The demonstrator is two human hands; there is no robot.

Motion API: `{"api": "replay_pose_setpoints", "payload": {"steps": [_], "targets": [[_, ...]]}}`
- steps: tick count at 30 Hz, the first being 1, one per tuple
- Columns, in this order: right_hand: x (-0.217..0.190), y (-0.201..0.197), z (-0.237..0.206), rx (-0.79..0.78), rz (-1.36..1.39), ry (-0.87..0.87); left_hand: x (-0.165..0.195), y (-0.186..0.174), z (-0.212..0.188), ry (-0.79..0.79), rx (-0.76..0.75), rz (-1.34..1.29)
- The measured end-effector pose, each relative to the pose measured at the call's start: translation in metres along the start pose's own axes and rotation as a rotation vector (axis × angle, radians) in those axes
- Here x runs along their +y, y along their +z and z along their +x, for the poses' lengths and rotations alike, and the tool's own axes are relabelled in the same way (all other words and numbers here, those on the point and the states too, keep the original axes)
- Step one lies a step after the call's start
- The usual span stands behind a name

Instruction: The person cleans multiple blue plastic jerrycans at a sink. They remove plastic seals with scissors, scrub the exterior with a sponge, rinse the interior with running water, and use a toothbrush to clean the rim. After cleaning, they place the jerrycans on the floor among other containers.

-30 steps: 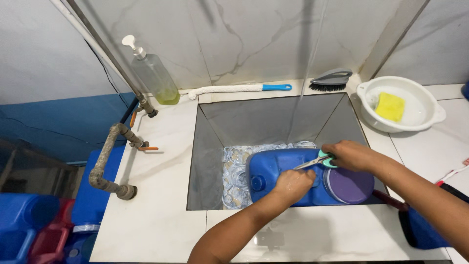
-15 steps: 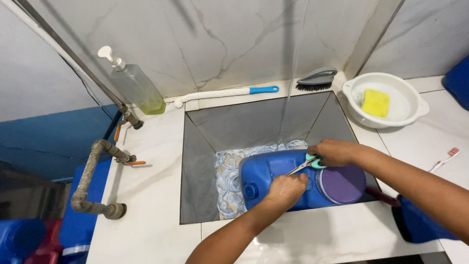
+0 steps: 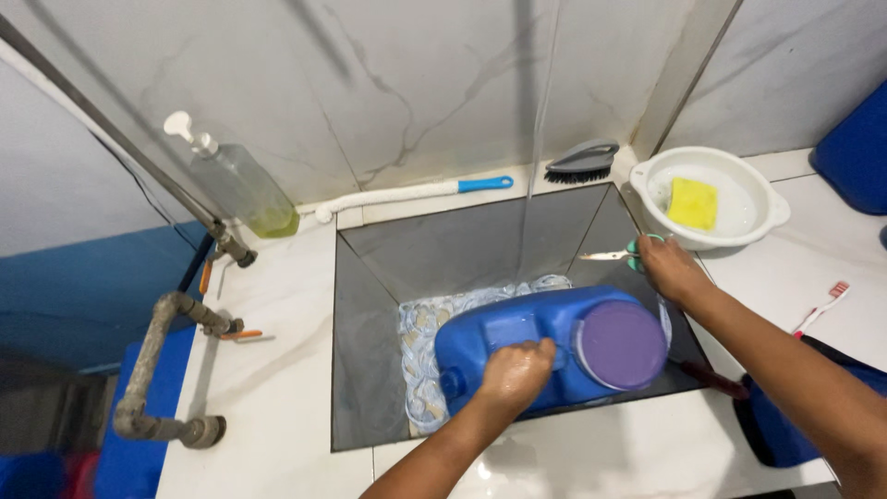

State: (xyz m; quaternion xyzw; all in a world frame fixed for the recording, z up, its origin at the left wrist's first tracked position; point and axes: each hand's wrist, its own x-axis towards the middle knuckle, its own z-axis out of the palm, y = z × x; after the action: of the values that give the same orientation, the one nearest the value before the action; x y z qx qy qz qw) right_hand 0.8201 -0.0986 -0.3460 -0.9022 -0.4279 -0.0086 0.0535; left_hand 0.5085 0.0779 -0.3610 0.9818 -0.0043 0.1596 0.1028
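marble-tiled sink basin holds a blue jerrycan lying lengthwise left-to-right, left hand clenched on its handle, right hand apparently gripping scissors just beyond it, near the white bowl.

Jerrycan in sink; basin seemingly right.

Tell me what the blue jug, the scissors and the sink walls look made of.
Blue jug: likely moulded plastic, glossy, with soft highlights and rounded edges. Scissors: bright metal blades, pale green handles that look plastic. Sink walls: flat grey panels, smooth and slightly reflective; tile or stone, hard to tell which.
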Motion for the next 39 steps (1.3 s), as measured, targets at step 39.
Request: {"api": "replay_pose_setpoints", "payload": {"steps": [39], "targets": [[-0.081, -0.057, 0.063, -0.088, 0.318, -0.083, -0.184, -0.049, -0.018, -0.948, -0.093, -0.658]]}}
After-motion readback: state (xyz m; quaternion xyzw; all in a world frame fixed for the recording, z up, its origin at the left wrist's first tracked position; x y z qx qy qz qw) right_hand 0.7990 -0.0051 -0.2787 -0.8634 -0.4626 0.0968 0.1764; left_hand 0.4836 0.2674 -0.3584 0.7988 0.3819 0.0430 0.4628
